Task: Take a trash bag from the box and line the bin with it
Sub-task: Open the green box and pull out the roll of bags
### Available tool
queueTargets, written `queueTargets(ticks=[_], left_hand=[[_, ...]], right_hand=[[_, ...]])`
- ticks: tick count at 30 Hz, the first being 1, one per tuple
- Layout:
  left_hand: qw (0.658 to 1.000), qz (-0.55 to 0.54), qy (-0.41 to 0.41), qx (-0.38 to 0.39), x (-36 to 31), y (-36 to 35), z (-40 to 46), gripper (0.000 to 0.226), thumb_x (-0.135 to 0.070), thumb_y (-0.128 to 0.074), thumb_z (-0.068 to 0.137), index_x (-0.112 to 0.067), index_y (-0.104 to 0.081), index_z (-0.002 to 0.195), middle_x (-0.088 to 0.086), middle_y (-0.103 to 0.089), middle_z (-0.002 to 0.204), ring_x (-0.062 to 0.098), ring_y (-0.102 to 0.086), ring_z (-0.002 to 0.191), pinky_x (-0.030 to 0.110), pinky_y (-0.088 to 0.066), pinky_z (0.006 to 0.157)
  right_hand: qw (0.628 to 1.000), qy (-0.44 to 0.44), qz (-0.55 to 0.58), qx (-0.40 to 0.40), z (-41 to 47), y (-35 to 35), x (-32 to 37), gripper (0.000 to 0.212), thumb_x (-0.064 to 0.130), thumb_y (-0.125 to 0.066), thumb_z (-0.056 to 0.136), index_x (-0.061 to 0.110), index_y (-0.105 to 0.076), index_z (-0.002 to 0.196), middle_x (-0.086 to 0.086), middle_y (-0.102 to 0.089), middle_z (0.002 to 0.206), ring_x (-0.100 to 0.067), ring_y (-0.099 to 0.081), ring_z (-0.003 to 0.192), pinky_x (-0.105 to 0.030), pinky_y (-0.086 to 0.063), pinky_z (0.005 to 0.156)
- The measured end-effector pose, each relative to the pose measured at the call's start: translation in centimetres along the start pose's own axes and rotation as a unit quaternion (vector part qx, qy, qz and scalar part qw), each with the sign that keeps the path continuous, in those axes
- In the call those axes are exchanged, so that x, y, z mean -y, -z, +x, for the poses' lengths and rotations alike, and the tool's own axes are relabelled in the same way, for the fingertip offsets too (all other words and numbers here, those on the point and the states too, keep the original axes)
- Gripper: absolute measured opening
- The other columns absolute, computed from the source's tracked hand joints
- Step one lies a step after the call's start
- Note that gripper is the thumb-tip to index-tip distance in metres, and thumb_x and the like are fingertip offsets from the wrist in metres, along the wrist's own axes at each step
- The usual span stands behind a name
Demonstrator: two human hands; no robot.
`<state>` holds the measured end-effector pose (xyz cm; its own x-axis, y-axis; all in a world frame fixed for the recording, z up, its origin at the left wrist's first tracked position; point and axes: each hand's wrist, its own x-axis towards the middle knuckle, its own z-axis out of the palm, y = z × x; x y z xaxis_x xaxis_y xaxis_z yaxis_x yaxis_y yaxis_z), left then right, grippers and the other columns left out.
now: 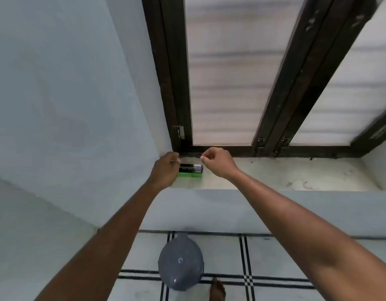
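Both hands at sill, left hand (164, 170) gripping box (191, 170), right hand (217, 161) curled empty

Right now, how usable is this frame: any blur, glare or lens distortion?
Head view: soft overall, print on the box unreadable; wide-angle bends the window frame; frosted panes bright, not blown out; left hand in shade, right hand and bin evenly lit.

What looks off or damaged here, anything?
Little stands out. The box lies flat on the windowsill, left hand at its end, right hand just above. The sill shows dark specks and scuffs. The bin stands on the floor, lid shut.
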<state>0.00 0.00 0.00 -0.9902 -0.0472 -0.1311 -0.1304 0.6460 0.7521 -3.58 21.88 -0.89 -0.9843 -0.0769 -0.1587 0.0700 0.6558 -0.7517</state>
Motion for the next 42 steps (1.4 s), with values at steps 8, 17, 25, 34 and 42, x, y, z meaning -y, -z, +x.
queueTargets(ticks=[8, 17, 25, 34, 42], left_hand=[[0.989, 0.031, 0.095, 0.107, 4.6, -5.4, 2.3, 0.050, -0.012, -0.054, 0.113, -0.009, -0.047, 0.162, 0.013, -0.050, 0.167, 0.033, -0.051, 0.151, 0.039, -0.039, 0.126], [0.978, 0.060, 0.145, 0.136, 5.1, -6.3, 3.7, 0.046, -0.035, -0.048, 0.114, 0.000, -0.053, 0.143, 0.021, -0.065, 0.141, 0.040, -0.065, 0.127, 0.039, -0.051, 0.095], [0.986, -0.121, 0.022, 0.115, 2.4, -7.5, 5.1, 0.073, -0.025, -0.073, 0.106, -0.022, -0.033, 0.168, 0.006, -0.058, 0.156, 0.028, -0.062, 0.137, 0.028, -0.054, 0.097], [0.994, -0.069, -0.052, 0.059, 1.7, -7.0, 5.9, 0.052, -0.022, -0.091, 0.090, -0.024, -0.062, 0.133, -0.003, -0.074, 0.124, 0.017, -0.072, 0.114, 0.028, -0.061, 0.088], [0.996, -0.050, 0.017, 0.072, 1.5, -7.6, 5.9, 0.034, -0.026, -0.086, 0.096, -0.019, -0.065, 0.121, 0.001, -0.075, 0.122, 0.026, -0.076, 0.113, 0.037, -0.061, 0.088]], right_hand=[[0.960, 0.032, -0.257, 0.110, 5.8, -6.7, -2.9, 0.074, 0.042, -0.082, 0.097, 0.028, -0.051, 0.163, -0.008, -0.061, 0.151, -0.032, -0.060, 0.137, -0.047, -0.057, 0.104], [0.983, -0.055, -0.172, 0.038, 4.3, -7.4, -6.0, 0.036, 0.017, -0.078, 0.100, 0.020, -0.066, 0.134, -0.003, -0.066, 0.132, -0.029, -0.067, 0.118, -0.045, -0.059, 0.099], [0.992, -0.110, 0.065, 0.007, 0.7, -6.1, -8.6, 0.043, 0.005, -0.072, 0.105, 0.021, -0.063, 0.144, 0.000, -0.069, 0.137, -0.027, -0.071, 0.122, -0.040, -0.061, 0.100], [0.996, -0.008, 0.061, 0.064, 3.9, -4.6, -6.4, 0.072, 0.025, -0.089, 0.095, 0.025, -0.056, 0.159, 0.002, -0.068, 0.152, -0.019, -0.066, 0.130, -0.045, -0.059, 0.110], [0.995, 0.029, 0.014, 0.092, 4.7, -4.5, -7.6, 0.065, 0.023, -0.092, 0.093, 0.025, -0.064, 0.153, -0.001, -0.077, 0.137, -0.019, -0.073, 0.119, -0.043, -0.062, 0.105]])
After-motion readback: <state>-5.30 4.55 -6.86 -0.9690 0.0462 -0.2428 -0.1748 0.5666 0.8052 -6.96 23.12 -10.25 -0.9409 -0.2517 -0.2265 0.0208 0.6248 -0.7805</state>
